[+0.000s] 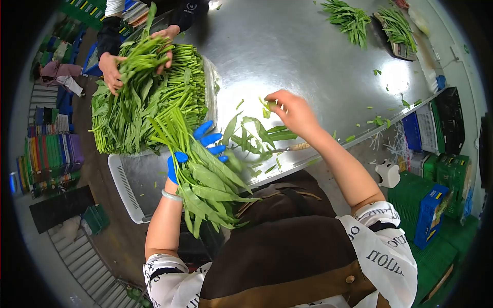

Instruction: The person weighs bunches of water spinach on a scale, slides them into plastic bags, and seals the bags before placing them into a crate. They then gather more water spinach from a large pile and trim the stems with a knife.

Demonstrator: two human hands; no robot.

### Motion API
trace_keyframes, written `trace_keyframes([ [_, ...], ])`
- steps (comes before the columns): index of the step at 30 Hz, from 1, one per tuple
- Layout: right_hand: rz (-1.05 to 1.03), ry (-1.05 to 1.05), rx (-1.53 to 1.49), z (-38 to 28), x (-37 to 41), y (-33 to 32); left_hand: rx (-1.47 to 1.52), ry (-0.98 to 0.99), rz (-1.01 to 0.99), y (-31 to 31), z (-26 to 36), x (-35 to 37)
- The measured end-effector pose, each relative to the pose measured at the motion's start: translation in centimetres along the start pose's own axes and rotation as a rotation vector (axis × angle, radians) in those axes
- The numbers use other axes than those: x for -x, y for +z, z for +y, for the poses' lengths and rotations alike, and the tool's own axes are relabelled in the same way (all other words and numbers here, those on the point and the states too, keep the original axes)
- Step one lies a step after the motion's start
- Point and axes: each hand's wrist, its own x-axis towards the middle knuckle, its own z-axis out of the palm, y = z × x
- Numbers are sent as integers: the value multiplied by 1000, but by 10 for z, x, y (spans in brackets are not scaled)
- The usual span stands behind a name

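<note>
My left hand, in a blue glove, is wrapped round a bunch of leafy greens that looks like water spinach. Its stems point up and left, and the leaves hang toward my apron. Over the metal table, my bare right hand pinches a small piece of green stem between thumb and fingers. Below that hand lies a knife with a wooden handle, among loose leaves. To the left, a large pile of the same greens rests on clear plastic.
Another person's hands hold greens above the pile. A white crate sits under the pile's near edge. More greens lie at the far side, some on a dark scale-like tray. Green crates stand at the right.
</note>
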Motion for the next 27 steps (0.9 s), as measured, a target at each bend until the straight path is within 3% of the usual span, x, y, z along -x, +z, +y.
trace_keyframes([
  [3, -44, -306, 510, 15, 18, 21, -75, -32, -6, -2, -9, 7],
  [6, -292, 85, -233, -15, 22, 22, 44, -52, 187, 2, -21, 20],
  [9, -383, 82, -499, -23, 19, 48, -55, -76, 13, 4, -28, 16],
  [12, -452, 283, -618, -30, 14, 67, 32, -130, 26, 15, -36, 18],
  [13, -572, 410, -661, -33, 10, 71, 84, -147, -1, 13, -38, 18],
  [16, -671, 666, -1295, -45, 27, 84, 131, -183, 34, 2, -42, 19],
  [17, -642, 537, -1373, -38, 29, 90, 87, -182, 47, 4, -41, 20],
  [20, -158, 507, -1125, -19, 9, 53, 58, -94, -27, -3, -48, 27],
  [22, -43, 431, -889, 26, -2, 34, 63, -48, -38, -11, -51, 31],
  [25, 67, -113, 360, 35, 15, 38, -27, -137, 61, -10, -51, 28],
  [27, -21, -426, 359, -7, 16, 23, -24, -192, 105, -9, -58, 23],
])
